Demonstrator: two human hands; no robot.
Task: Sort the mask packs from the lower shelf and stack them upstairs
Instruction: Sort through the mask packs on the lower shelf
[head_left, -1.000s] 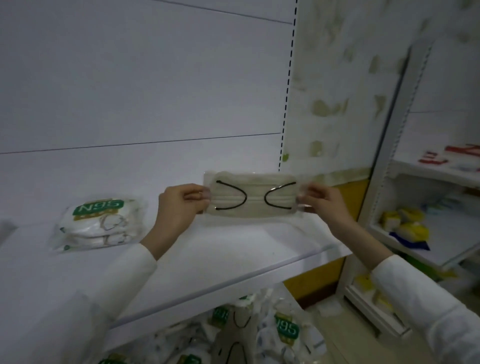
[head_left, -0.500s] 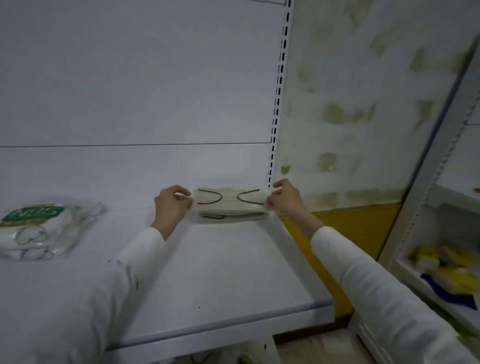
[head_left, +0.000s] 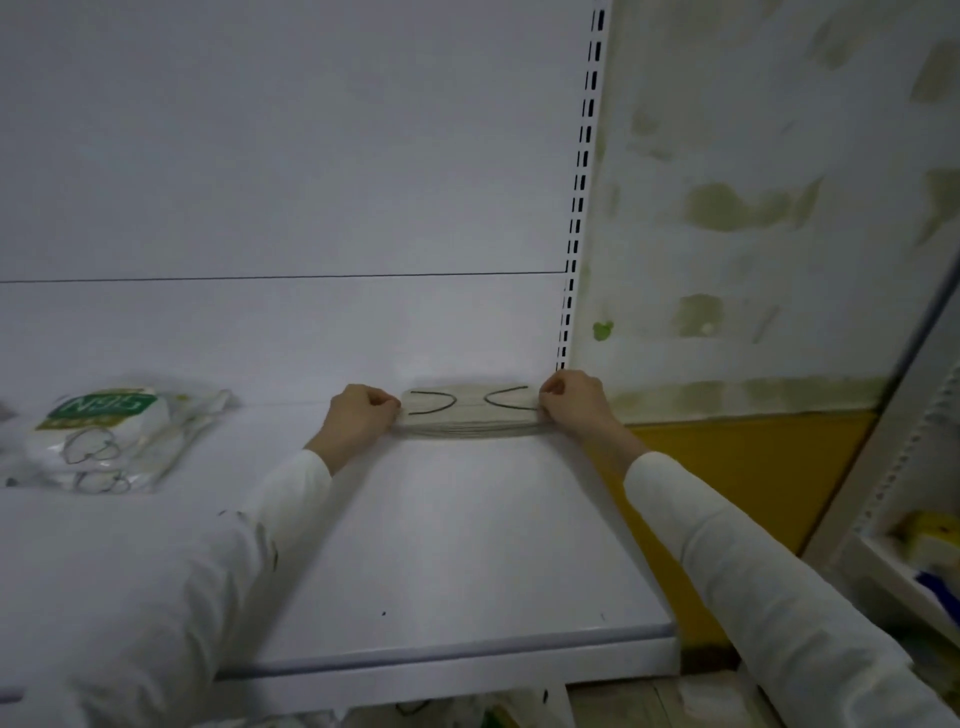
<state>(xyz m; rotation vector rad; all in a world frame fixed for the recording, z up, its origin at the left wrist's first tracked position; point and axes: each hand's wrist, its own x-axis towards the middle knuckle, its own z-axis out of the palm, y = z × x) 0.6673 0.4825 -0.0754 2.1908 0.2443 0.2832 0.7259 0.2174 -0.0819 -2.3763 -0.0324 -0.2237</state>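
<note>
- Beige flat pack of face masks (head_left: 470, 413), with two black ear loops curving across its top face, lies at the back of the white metal upper shelf (head_left: 441, 545). Its far edge is close to the white back panel (head_left: 285, 182), and thin layers show along its near edge.
- The left hand (head_left: 358, 418) grips the pack's left end with the fingers curled in and the thumb on top, knuckles towards the camera.
- The right hand (head_left: 574, 402) pinches the pack's right end in the same way, with curled fingers and the thumb pressed on the upper face.
- Both arms come in from the bottom of the view in long white sleeves (head_left: 753, 571), one on each side of the pack.
- A clear plastic bag of white N95 masks with a green label (head_left: 104, 436) lies on the same shelf, well apart to the left and somewhat blurred.
- A white slotted shelf upright (head_left: 579, 197) rises just behind the right hand.
- To the right of it stands a white wall with greenish patches (head_left: 753, 208), and below that a yellow painted band (head_left: 727, 467).
- At the far right edge a second white shelf unit (head_left: 893, 571) holds yellow packs (head_left: 930, 540), which are partly cut off.
- Below the shelf's front lip only slivers of packaging show, too little to identify.
</note>
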